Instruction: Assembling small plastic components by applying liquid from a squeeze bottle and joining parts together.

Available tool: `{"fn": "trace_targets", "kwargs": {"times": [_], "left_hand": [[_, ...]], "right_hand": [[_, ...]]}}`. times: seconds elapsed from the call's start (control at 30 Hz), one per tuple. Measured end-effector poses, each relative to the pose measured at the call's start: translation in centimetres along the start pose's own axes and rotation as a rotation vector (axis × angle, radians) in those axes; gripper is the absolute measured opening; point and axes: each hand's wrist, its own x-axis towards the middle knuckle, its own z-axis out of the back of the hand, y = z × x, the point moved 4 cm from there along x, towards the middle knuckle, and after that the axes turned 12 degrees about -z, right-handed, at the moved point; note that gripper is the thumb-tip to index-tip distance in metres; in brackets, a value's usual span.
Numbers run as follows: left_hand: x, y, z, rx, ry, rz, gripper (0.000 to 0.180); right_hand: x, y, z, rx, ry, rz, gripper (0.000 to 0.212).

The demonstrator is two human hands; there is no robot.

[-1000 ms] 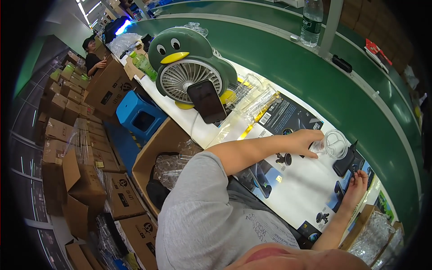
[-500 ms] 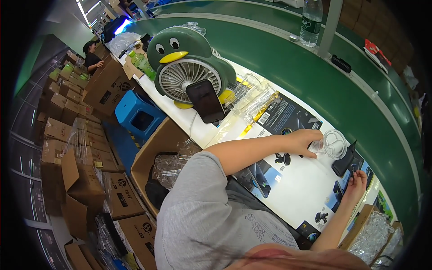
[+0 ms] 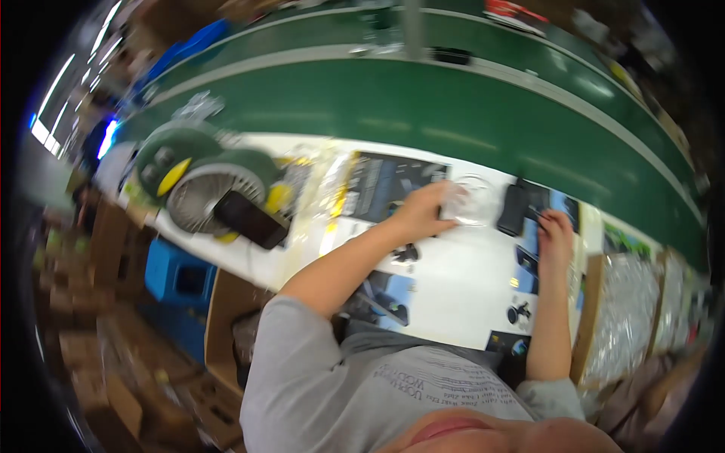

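Gripping a clear, round-rimmed piece of transparent plastic [image 3: 477,202] by its left side with the bare left hand [image 3: 419,213], just left of a black, oblong, smooth-looking case [image 3: 513,208] — with thumb and fingers parted moderately around the plastic. Bending the fingers of the bare right hand [image 3: 555,230] loosely inward, just right of the case, with thumb and forefinger close together near a small, thin, dark part [image 3: 537,217]; too blurred to tell whether pinching it or only touching. Looking see-through, as to the plastic, with a circular rim and pale reflections, somewhat smeared. Showing, nearer the body than the case, a white sheet printed with dark and blue pictures [image 3: 464,281]; beyond the case, a broad green belt [image 3: 453,113]; far left of it, a dark-green, penguin-shaped fan with a yellow beak [image 3: 192,198] — with a flat black smartphone [image 3: 251,220] in front of the grille.
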Motion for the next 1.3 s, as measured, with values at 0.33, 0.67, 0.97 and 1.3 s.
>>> {"fn": "trace_targets", "kwargs": {"times": [0.33,0.67,0.97,1.3], "left_hand": [[0.4,-0.4,-0.9,0.081,0.050,0.000,0.046],[0.2,-1.4,-1.1,0.054,0.078,0.058,0.049],[0.4,-1.2,-0.9,0.040,0.129,0.015,0.051],[0.1,-1.1,-1.2,0.016,0.192,-0.082,0.055]], "right_hand": [[-0.4,0.2,0.3,0.033,0.011,-0.075,0.013],[-1.2,0.6,-0.4,-0.015,0.016,-0.076,0.012],[0.2,0.1,0.1,0.006,0.030,-0.029,0.016],[0.2,-0.5,0.3,0.030,0.050,-0.029,0.015]]}}
